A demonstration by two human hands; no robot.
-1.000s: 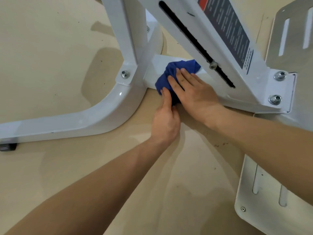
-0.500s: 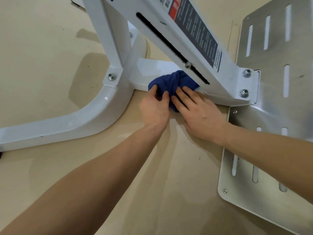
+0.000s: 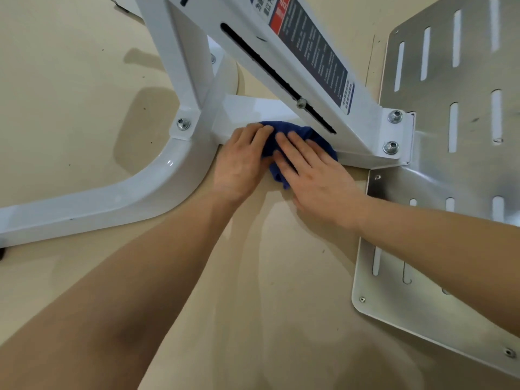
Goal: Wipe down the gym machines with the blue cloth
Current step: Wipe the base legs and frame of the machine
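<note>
We press the crumpled dark-blue cloth (image 3: 299, 136) against the near edge of the low white metal crossbar (image 3: 247, 109), under the slanted white beam with the printed label (image 3: 284, 49). Our right hand (image 3: 318, 178) lies flat on it, fingers straight. Our left hand (image 3: 242, 161) rests loosely extended fingers on its left end, gripping nothing. A slotted steel plate (image 3: 467, 114) lies at the right on the beige floor (image 3: 70, 94).

frame (image 3: 118, 205): glossy white painted metal | plate (image 3: 464, 175): brushed bare metal | cloth (image 3: 298, 136): soft blue fabric | floor (image 3: 70, 80): smooth matt beige
</note>
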